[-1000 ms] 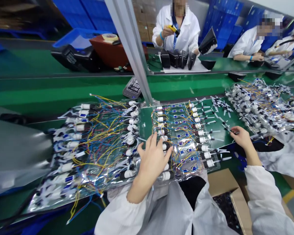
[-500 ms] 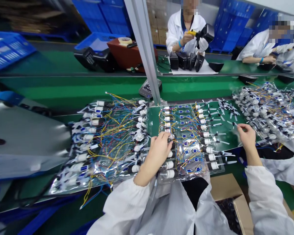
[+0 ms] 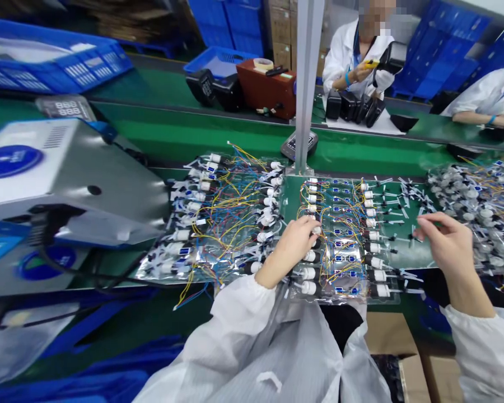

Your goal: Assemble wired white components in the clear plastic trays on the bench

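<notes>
My left hand [image 3: 294, 242] is curled, fingertips pinched on a small white-capped wired component [image 3: 316, 229] in the left column of a clear sheet of such parts [image 3: 345, 240]. My right hand [image 3: 444, 242] hovers to the sheet's right, its thumb and forefinger pinched on a small black-and-white piece [image 3: 415, 234]. More such pieces [image 3: 397, 193] lie scattered behind it. A second sheet tangled with yellow, blue and red wires [image 3: 218, 218] lies left of my left hand.
A heap of wired parts [image 3: 474, 207] sits at right. A grey machine [image 3: 59, 173] stands at left. A metal post [image 3: 304, 84] rises behind the sheets, by a green conveyor [image 3: 193, 134]. Across it, people in white coats handle black units [image 3: 353, 106]. A cardboard box [image 3: 403, 358] is near my lap.
The view has swung left. My left hand went from spread flat on the sheet to a curled pinch on a component. My right hand lifted off the table with a small piece.
</notes>
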